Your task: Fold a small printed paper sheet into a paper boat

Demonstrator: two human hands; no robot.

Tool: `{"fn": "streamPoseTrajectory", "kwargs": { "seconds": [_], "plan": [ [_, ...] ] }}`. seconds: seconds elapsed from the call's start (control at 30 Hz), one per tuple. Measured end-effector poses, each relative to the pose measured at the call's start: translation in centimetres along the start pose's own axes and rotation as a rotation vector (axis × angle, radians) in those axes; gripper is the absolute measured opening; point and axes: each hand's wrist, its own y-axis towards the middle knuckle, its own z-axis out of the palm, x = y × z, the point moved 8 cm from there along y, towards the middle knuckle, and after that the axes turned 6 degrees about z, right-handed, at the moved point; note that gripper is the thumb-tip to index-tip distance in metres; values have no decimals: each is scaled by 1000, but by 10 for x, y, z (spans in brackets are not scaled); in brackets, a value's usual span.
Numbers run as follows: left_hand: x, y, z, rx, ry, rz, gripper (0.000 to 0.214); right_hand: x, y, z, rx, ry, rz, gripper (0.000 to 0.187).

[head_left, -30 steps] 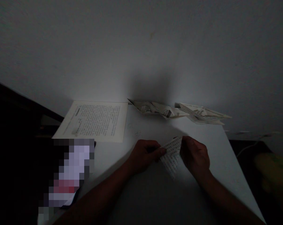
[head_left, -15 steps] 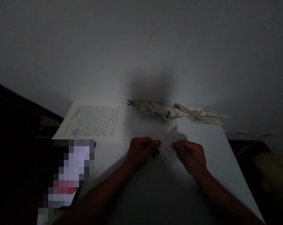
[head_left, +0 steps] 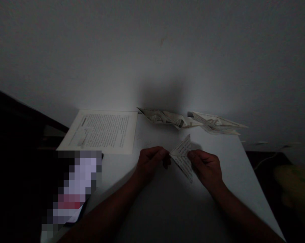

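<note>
Illumination is low. The wall (head_left: 152, 50) is grainy, brightest low at centre, darker toward the upper corners. A soft shadow falls on it behind the folded papers (head_left: 174, 122). The near section of the table (head_left: 167, 212) lies in shadow; the near left corner is almost black. Pixelation masks a bright screen (head_left: 83, 179) at near left. Print on the held triangular paper (head_left: 183, 156) is soft; the yellow object (head_left: 294, 184) at right is blurred
</note>
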Motion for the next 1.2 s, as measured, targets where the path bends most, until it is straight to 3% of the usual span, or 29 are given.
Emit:
{"fn": "streamPoseTrajectory", "kwargs": {
  "seconds": [0.33,0.67,0.93,1.2],
  "plan": [
    [-7,0,1,-38,158,9,31,2,-2,2,24,12,-31,36],
    [0,1,0,-70,297,-31,31,4,-5,6,166,116,-136,32],
    [-5,0,6,-35,506,15,27,13,-5,14,225,131,-131,22],
    [-1,-1,5,-33,455,-1,28,12,-5,13,216,64,-142,29]
  ]
}}
